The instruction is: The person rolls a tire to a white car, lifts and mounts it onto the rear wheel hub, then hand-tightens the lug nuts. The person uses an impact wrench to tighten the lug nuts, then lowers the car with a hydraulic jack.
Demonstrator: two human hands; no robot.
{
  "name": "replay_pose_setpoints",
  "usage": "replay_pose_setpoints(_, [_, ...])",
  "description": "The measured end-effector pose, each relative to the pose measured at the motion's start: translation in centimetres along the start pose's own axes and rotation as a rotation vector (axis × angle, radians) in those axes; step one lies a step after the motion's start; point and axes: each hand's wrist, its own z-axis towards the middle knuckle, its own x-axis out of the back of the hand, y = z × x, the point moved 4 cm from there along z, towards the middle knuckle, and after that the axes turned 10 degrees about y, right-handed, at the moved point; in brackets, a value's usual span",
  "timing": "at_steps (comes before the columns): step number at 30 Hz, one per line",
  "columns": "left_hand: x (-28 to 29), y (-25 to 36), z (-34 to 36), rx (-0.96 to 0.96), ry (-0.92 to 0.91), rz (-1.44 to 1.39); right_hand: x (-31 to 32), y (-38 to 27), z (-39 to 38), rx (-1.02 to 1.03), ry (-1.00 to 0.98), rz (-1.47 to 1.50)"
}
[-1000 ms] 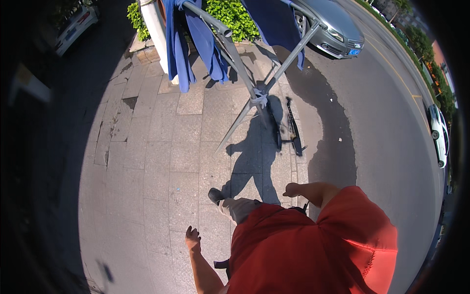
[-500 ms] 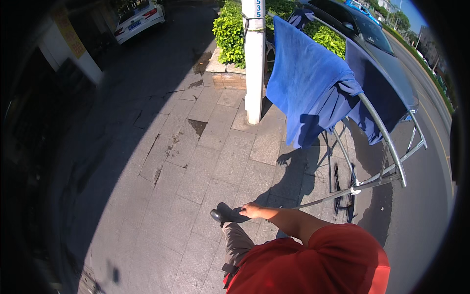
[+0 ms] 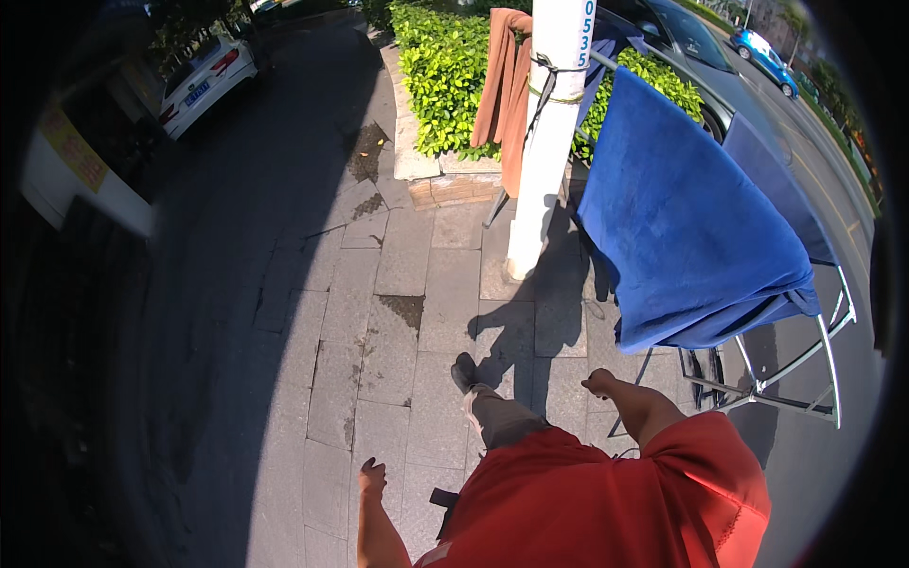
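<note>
My left hand (image 3: 373, 476) hangs over the paving at my left side, its fingers slightly apart and nothing in them. In front of my right side, my right hand (image 3: 598, 381) is loosely curled, with no object showing in it. Nearest to that hand is a blue towel (image 3: 696, 218), draped over a metal drying rack (image 3: 805, 402). A gap shows between hand and cloth. Farther right on the same rack hangs a darker blue cloth (image 3: 772, 180). My dark shoe (image 3: 463, 371) is stepping forward on the paving.
A white pole (image 3: 549, 142) stands ahead, with a brown cloth (image 3: 500, 90) hanging behind it. Beyond are a planter with green bushes (image 3: 436, 85) and a grey car (image 3: 686, 43). A white car (image 3: 210, 80) is parked far left. Paving slabs (image 3: 379, 426) cover the ground.
My view has moved forward and shifted. The left hand has come into view, and the right hand has swung right, closer to the rack. The brown cloth now shows behind the pole.
</note>
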Motion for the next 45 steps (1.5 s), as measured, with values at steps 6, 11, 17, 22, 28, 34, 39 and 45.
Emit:
replay_pose_setpoints(6, [-0.8,23.2,20.7,-0.045,-0.084,-0.21,1.7,-21.3,10.3,-0.065,-0.158,0.029])
replay_pose_setpoints(11, [1.4,26.5,28.5,0.061,-0.337,0.133,7.0,-48.3,23.7,0.068,-0.129,0.012])
replay_pose_setpoints(17, [5.8,32.7,39.6,0.382,-0.354,0.028,10.7,-84.4,41.3,0.454,-0.094,0.092])
replay_pose_setpoints(22, [9.0,48.0,58.1,0.506,-0.429,0.126,14.5,-105.3,51.0,0.315,-0.172,0.311])
replay_pose_setpoints(28, [14.8,80.3,92.4,0.142,-0.257,0.318,24.4,-116.4,62.3,0.1,-0.309,0.08])
replay_pose_setpoints(34, [12.8,123.9,123.7,-0.259,-0.164,0.329,31.7,-125.0,80.7,-0.413,-0.152,0.498])
replay_pose_setpoints(39, [10.0,146.0,136.8,-0.252,-0.149,0.112,41.9,-142.9,99.5,-0.368,-0.245,0.377])
replay_pose_setpoints(45, [6.3,150.2,145.5,0.162,-0.511,0.335,59.8,-178.4,121.2,-0.087,-0.114,0.397])
